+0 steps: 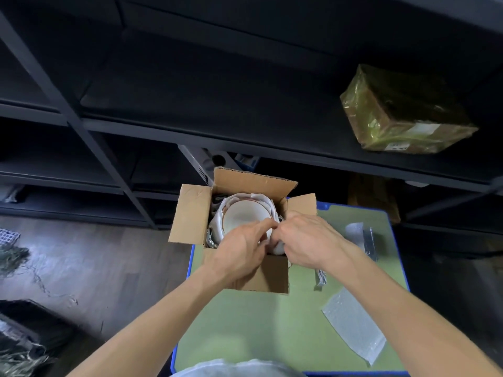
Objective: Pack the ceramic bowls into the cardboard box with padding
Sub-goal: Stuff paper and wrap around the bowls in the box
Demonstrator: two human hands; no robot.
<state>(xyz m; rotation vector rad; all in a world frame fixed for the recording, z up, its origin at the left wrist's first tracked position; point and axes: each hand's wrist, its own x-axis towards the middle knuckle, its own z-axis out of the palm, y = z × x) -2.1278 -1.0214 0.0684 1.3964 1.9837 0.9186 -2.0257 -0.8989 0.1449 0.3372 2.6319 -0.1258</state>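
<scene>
The bowl (241,213) sits upright inside the box (190,216), just beyond both grips. The left grip (242,247) and right grip (307,239) pinch the paper padding (269,205) at its near rim, equally close.

Only one camera, a wide-angle worn on my head, facing forward and steeply down. It looks at close range into the box (190,213) mid-frame, shelves (163,85) across 12 o'clock, table (245,322) toward 6.

The green tabletop (245,322) with a blue rim carries an open brown cardboard box (190,216) at its far left. A clear bubble-wrap sheet (353,327) lies flat near right.
</scene>
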